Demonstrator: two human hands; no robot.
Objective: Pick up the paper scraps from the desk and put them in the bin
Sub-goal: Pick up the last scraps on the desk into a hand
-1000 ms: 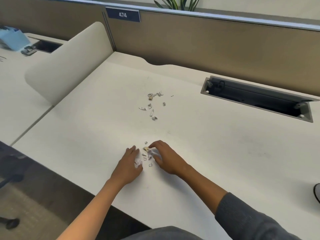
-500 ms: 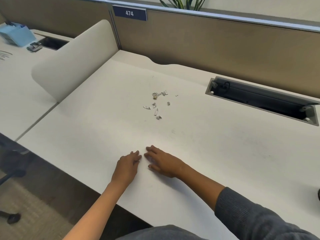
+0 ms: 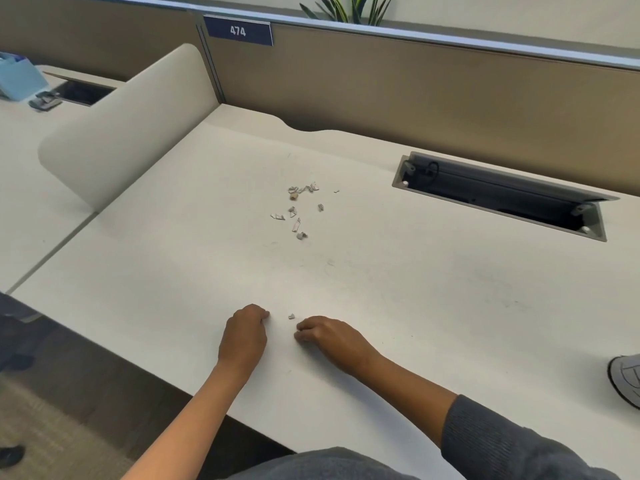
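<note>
Several small paper scraps (image 3: 297, 209) lie scattered on the white desk (image 3: 415, 289) near its middle. One lone scrap (image 3: 291, 316) lies close to the front edge, between my hands. My left hand (image 3: 245, 337) rests on the desk to its left with the fingers curled into a fist; what is inside is hidden. My right hand (image 3: 327, 336) rests to its right, fingers curled, with a white bit of paper showing at the fingertips. No bin is in view.
An open cable tray (image 3: 502, 195) is sunk into the desk at the back right. A curved divider (image 3: 121, 133) stands on the left, a brown partition behind. A grey object (image 3: 627, 379) sits at the right edge. The neighbouring desk holds a blue box (image 3: 17, 79).
The small pile between my hands is gone from the desk except for one scrap. Both hands went from flat on the pile to curled fists and moved slightly apart.
</note>
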